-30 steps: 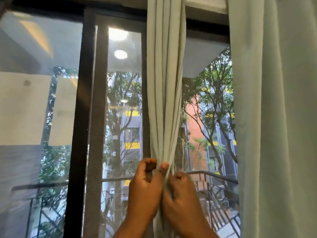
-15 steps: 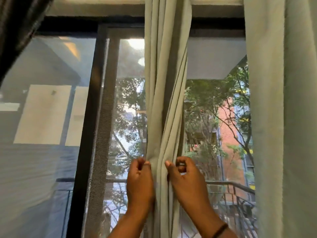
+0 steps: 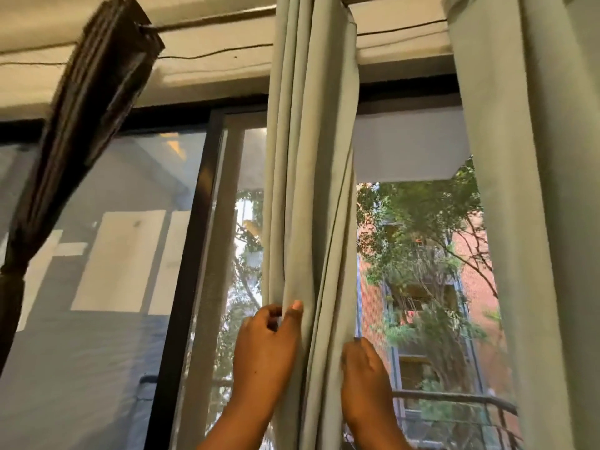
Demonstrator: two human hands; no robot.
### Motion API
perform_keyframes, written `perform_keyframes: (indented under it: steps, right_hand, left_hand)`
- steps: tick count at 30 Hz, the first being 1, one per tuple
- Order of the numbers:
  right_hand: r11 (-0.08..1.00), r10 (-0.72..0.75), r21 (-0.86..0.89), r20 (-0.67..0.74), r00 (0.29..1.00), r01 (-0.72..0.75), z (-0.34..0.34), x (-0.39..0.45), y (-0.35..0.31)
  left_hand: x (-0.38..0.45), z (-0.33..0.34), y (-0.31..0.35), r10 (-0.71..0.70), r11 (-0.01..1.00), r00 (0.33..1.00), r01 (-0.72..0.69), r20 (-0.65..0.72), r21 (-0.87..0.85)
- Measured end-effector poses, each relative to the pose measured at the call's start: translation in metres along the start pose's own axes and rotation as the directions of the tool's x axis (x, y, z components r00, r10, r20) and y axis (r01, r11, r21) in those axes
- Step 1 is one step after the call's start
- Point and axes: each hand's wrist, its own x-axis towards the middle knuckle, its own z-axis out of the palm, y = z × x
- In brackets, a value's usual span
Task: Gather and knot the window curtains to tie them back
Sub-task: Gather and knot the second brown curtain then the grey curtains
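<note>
Big loose curtain panel (image 3: 532,222) hangs at right, dark gathered curtain (image 3: 87,125) at left. Bunched grey-green curtain (image 3: 308,190) hangs mid-window. Left hand (image 3: 264,355) pinches its left folds, thumb on front; right hand (image 3: 363,378) grips its right edge.

Black window frame (image 3: 181,287) with glass pane (image 3: 97,254) reflecting pale rectangles, thin wire (image 3: 211,53) across the cream wall on top, green trees (image 3: 418,222) outside, red brick building (image 3: 474,264) behind, curved balcony railing (image 3: 461,399) below

Open gaps flank the gathered curtain (image 3: 308,190); window glass (image 3: 412,271) blocks behind; hanging curtain (image 3: 526,222) bounds right.
</note>
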Motion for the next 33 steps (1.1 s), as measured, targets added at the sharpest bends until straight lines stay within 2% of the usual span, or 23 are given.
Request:
perform_keyframes:
  steps: [2, 5, 8, 10, 12, 14, 17, 20, 23, 27, 30, 32, 33]
  right_hand:
    - [0.999, 0.024, 0.045, -0.052, 0.998, -0.021, -0.002, 0.001, -0.004]
    - [0.992, 0.09, 0.1, -0.087, 0.992, -0.081, 0.01, -0.003, -0.014]
    - [0.989, -0.031, -0.146, -0.066, 0.997, 0.021, 0.024, -0.007, -0.023]
    - [0.934, -0.072, -0.354, -0.038, 0.997, 0.054, 0.028, -0.002, -0.023]
    - [0.876, -0.066, -0.482, -0.083, 0.994, 0.018, 0.015, 0.013, -0.012]
    - [0.843, -0.015, -0.535, -0.135, 0.991, -0.06, -0.011, 0.029, 0.007]
    - [0.876, 0.034, -0.453, -0.281, 0.959, -0.164, -0.046, 0.046, 0.021]
    - [0.878, -0.022, -0.452, -0.361, 0.932, -0.154, -0.05, 0.062, 0.019]
    - [0.873, -0.089, -0.483, -0.302, 0.949, -0.072, -0.024, 0.056, 0.021]
    - [0.892, -0.102, -0.45, -0.099, 0.99, 0.047, 0.032, 0.023, 0.05]
    - [0.98, -0.003, -0.196, -0.09, 0.996, -0.015, 0.061, -0.003, 0.054]
    - [0.995, 0.1, -0.002, -0.12, 0.988, -0.101, 0.072, -0.02, 0.056]
    - [0.991, 0.133, 0.018, -0.127, 0.983, -0.131, 0.075, -0.03, 0.059]
  left_hand:
    - [0.01, 0.0, -0.004, -0.008, 1.0, 1.0, 0.007, 0.003, 0.022]
    - [0.016, 0.003, -0.007, -0.088, 0.992, 0.996, 0.088, 0.007, -0.09]
    - [0.007, 0.017, -0.009, -0.098, 0.984, 0.995, 0.093, -0.025, -0.152]
    - [0.005, 0.019, -0.013, -0.077, 0.979, 0.995, 0.064, -0.061, -0.195]
    - [0.016, 0.007, -0.025, -0.073, 0.986, 0.993, 0.057, -0.097, -0.155]
    - [0.034, -0.014, -0.044, -0.082, 0.994, 0.987, 0.071, -0.136, -0.085]
    - [0.058, -0.047, -0.062, -0.111, 0.993, 0.976, 0.1, -0.189, -0.068]
    - [0.072, -0.058, -0.059, -0.009, 0.998, 0.992, 0.001, -0.129, -0.061]
    - [0.066, -0.047, -0.058, 0.061, 0.996, 0.998, -0.063, -0.03, -0.058]
    - [0.027, -0.02, -0.08, 0.134, 0.991, 0.97, -0.125, 0.201, -0.055]
    - [0.0, -0.002, -0.102, 0.166, 0.982, 0.956, -0.138, 0.243, -0.129]
    - [-0.016, -0.004, -0.11, 0.097, 0.958, 0.967, -0.026, 0.237, -0.286]
    - [-0.025, -0.007, -0.114, 0.048, 0.931, 0.965, 0.05, 0.256, -0.362]
